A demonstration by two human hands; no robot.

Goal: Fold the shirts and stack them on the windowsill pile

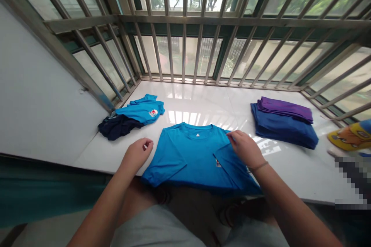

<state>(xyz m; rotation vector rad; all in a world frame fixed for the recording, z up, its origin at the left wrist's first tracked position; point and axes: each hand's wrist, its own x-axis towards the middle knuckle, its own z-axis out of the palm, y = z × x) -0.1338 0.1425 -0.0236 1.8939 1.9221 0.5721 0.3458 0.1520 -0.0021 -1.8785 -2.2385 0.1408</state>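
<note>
A blue T-shirt (197, 158) lies spread in front of me, neckline toward the window. Both sleeves are laid inward over its body, and the lower part hangs over the ledge's front edge. A small printed logo shows by the right sleeve. My right hand (246, 149) pinches the shirt at its right shoulder. Just left of the shirt, my left hand (138, 155) hovers with curled fingers closed together and nothing visible in them, apart from the cloth.
Left on the white ledge (203, 102) sits a loose pile with a light blue shirt (145, 110) and dark navy clothing (118, 126). At the right, folded purple cloth (285, 110) rests on folded dark blue cloth (285, 129). A yellow patterned item (352, 137) lies far right. Metal bars (184, 50) line the window.
</note>
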